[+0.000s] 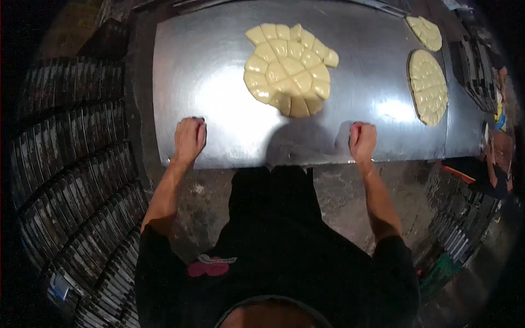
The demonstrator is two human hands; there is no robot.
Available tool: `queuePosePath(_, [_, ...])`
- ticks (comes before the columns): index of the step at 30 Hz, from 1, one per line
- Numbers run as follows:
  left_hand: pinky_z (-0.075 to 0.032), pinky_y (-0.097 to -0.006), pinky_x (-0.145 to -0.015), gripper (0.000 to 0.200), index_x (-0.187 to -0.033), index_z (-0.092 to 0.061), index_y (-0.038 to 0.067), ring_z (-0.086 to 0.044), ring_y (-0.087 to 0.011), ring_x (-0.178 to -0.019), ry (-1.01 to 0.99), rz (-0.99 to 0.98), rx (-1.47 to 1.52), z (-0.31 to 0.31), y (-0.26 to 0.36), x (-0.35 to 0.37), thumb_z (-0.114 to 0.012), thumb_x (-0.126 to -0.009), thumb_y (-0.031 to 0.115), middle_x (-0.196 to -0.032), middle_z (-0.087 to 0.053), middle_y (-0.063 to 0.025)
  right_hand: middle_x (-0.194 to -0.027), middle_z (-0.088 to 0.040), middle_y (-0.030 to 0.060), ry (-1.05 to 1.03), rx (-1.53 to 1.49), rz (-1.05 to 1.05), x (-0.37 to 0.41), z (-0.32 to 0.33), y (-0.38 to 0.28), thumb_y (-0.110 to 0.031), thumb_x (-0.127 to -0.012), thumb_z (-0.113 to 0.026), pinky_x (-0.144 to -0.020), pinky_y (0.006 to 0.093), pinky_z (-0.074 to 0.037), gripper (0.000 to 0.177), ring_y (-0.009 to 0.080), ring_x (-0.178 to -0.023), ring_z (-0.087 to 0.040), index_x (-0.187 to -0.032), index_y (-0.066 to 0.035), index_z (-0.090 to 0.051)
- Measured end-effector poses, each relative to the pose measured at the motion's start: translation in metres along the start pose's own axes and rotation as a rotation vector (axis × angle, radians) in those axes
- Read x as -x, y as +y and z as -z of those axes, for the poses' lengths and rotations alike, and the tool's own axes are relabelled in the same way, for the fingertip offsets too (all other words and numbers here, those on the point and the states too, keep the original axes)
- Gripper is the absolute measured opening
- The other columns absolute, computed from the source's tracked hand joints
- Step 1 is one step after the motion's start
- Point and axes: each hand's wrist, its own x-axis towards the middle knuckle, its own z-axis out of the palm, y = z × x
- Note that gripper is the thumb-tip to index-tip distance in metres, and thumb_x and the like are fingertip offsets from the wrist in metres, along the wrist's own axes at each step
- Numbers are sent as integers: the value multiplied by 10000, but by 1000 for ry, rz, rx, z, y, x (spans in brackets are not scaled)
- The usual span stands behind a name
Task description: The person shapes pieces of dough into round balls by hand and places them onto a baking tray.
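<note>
Both fists rest at the near edge of a shiny metal table. My left hand (190,136) is closed near the table's left corner; whether anything is inside it is hidden. My right hand (363,141) is also closed, right of centre, and its contents cannot be made out. Between and beyond them lies a round, glossy, pale yellow dough (290,68), marked into many pieces, with some pieces sticking out at its top left and right. Neither hand touches it.
Two more scored doughs, a larger one (428,87) and a smaller one (424,33), lie at the metal table's (361,33) right side. Stacked dark trays (71,136) stand at the left. Another person's arm (492,164) shows at the far right.
</note>
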Motion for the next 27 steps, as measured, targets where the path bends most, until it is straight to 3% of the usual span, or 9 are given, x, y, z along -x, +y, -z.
queuePosePath(4, [-450,-474,-682,143,-863,-598,4,-583,-382,-747,226,277,155,-34,33,-104,-640,-803,127,-794,-612,-189,-756,-599,157,127,1,-314,-62,-45,-32,-206,-855,-615,-699,482,-423,186,396,-755,-545,-778,-39,-588])
queuePosePath(7, [-459,-471,-735,120,-893,-633,27,-593,-381,-803,-143,37,125,-38,63,-65,-604,-833,128,-823,-624,-199,-776,-592,200,48,34,-83,-24,-54,-44,-161,-845,-596,-700,490,-428,138,413,-772,-547,-804,-30,-605])
queuePosePath(9, [-450,-451,-805,181,-985,-624,41,-587,-341,-879,-77,-153,114,-14,46,-14,-657,-808,62,-923,-615,-166,-770,-608,190,-87,-60,6,29,-6,-36,-147,-818,-630,-701,487,-434,128,402,-785,-566,-807,-20,-621])
queuePosePath(10, [-452,-452,-800,168,-965,-616,27,-588,-347,-854,-244,-12,-70,-4,21,-2,-660,-807,63,-897,-620,-164,-785,-619,193,-166,-19,-17,26,15,-25,-148,-813,-640,-702,472,-438,131,390,-793,-576,-801,-19,-623])
queuePosePath(15, [-462,-448,-730,158,-961,-628,26,-593,-362,-814,286,272,131,-28,11,-97,-595,-818,83,-846,-631,-172,-782,-625,179,213,-97,-419,-66,-39,-30,-126,-821,-627,-683,441,-433,106,359,-749,-575,-787,-27,-610])
queuePosePath(20, [-453,-447,-712,156,-956,-623,22,-575,-354,-776,5,-204,93,-26,42,-29,-607,-804,53,-798,-608,-158,-782,-593,164,54,-86,99,27,-5,-48,-110,-857,-608,-693,457,-414,83,368,-761,-546,-831,-31,-604])
queuePosePath(21, [-457,-471,-679,106,-903,-631,16,-581,-365,-734,-380,14,-168,-17,18,-25,-605,-802,32,-767,-614,-165,-782,-593,164,76,-67,97,24,3,-30,-110,-857,-608,-693,457,-414,83,368,-761,-546,-831,-31,-604])
queuePosePath(23, [-461,-488,-676,86,-857,-627,-10,-598,-388,-744,144,42,29,1,-13,-25,-598,-821,62,-777,-631,-199,-773,-581,150,63,143,69,35,22,11,-116,-859,-609,-703,456,-408,82,358,-772,-541,-841,-36,-603])
queuePosePath(27, [-475,-447,-740,217,-1047,-613,15,-595,-372,-813,283,379,333,-41,13,-100,-595,-845,93,-890,-623,-187,-827,-613,146,283,-87,-264,-44,-30,-6,-146,-837,-640,-781,423,-420,126,331,-828,-561,-865,-25,-619])
